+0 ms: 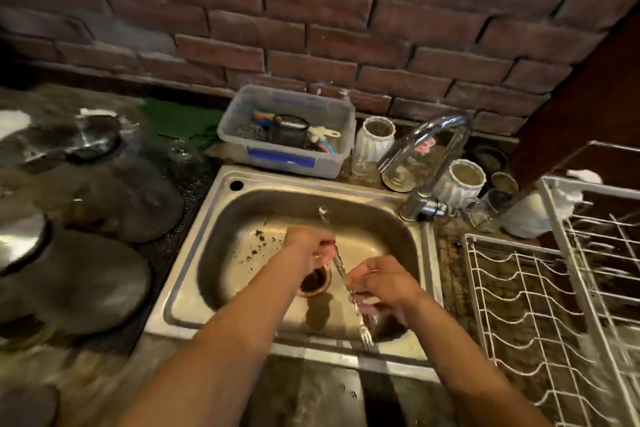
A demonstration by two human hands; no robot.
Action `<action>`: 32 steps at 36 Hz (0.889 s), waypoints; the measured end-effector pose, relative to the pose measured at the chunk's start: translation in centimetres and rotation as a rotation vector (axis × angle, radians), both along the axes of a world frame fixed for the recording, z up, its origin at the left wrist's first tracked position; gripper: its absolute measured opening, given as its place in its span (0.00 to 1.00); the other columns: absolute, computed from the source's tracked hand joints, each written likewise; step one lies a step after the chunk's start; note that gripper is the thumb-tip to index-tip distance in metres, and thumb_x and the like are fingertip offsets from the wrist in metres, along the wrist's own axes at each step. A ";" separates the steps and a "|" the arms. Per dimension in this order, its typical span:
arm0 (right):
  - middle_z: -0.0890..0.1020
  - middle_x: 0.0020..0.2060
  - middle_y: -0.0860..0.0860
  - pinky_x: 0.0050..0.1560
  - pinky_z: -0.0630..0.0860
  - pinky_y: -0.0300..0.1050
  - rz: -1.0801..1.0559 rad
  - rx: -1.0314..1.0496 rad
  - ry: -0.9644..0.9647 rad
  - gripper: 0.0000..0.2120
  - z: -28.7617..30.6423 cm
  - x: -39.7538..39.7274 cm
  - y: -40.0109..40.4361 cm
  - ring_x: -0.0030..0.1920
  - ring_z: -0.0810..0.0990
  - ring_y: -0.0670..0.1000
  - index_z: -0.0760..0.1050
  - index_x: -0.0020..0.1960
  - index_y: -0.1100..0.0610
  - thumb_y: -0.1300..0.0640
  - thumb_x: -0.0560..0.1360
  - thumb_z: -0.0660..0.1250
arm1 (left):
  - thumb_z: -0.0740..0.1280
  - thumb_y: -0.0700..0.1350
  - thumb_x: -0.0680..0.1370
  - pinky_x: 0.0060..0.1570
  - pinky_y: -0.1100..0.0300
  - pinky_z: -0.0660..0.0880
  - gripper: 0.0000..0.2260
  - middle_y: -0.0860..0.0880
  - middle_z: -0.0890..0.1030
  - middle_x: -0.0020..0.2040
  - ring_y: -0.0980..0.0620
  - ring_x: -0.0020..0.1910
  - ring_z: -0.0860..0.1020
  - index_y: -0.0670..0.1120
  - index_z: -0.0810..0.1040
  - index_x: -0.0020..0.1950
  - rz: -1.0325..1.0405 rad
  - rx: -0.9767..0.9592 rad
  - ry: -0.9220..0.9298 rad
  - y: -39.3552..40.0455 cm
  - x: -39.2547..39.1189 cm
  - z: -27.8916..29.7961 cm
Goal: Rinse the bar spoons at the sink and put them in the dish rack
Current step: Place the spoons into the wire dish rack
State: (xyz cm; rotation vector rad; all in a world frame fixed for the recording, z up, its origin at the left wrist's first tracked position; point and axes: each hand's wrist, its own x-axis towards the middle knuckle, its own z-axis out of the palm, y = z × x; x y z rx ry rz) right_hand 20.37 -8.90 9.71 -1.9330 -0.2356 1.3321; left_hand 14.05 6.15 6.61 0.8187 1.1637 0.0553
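Over the steel sink [214, 239] both hands hold long thin bar spoons [341, 270] under a stream of water. My left hand [308, 246] grips their upper end just below the falling water. My right hand [384, 282] holds the lower part, and the fork-like tip [367, 336] sticks out toward the sink's front rim. The spoons blur together, so how many there are is unclear. A white wire dish rack [540, 319] stands on the counter to the right of the sink.
The chrome tap [436, 156] arches over the sink's back right corner. A plastic tub [287, 132] of cleaning tools sits behind the sink, with white ribbed cups [375, 139] beside it. Metal lids and bowls [90, 198] cover the left counter. Debris speckles the sink around the drain [313, 282].
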 end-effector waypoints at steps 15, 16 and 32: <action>0.84 0.36 0.57 0.35 0.84 0.43 0.099 0.075 -0.039 0.04 14.7 -4.8 -2.0 0.37 0.83 0.51 0.82 0.42 0.60 0.65 0.75 0.70 | 0.70 0.31 0.75 0.22 0.58 0.79 0.13 0.38 0.82 0.43 0.48 0.32 0.80 0.35 0.77 0.60 -0.229 0.237 0.023 -1.2 -5.3 15.3; 0.84 0.37 0.58 0.36 0.83 0.44 0.094 0.087 -0.038 0.04 15.5 -5.0 -2.4 0.38 0.83 0.52 0.81 0.42 0.60 0.65 0.76 0.70 | 0.71 0.31 0.75 0.24 0.57 0.80 0.15 0.37 0.82 0.47 0.48 0.32 0.81 0.34 0.77 0.61 -0.240 0.249 0.020 -1.5 -5.4 16.1; 0.84 0.41 0.59 0.37 0.85 0.46 -0.017 0.212 -0.149 0.07 23.4 -1.7 -14.3 0.41 0.86 0.56 0.79 0.51 0.65 0.65 0.74 0.72 | 0.70 0.34 0.77 0.26 0.61 0.81 0.06 0.40 0.82 0.40 0.49 0.33 0.82 0.35 0.79 0.53 -0.435 0.274 -0.156 -11.0 -0.6 25.2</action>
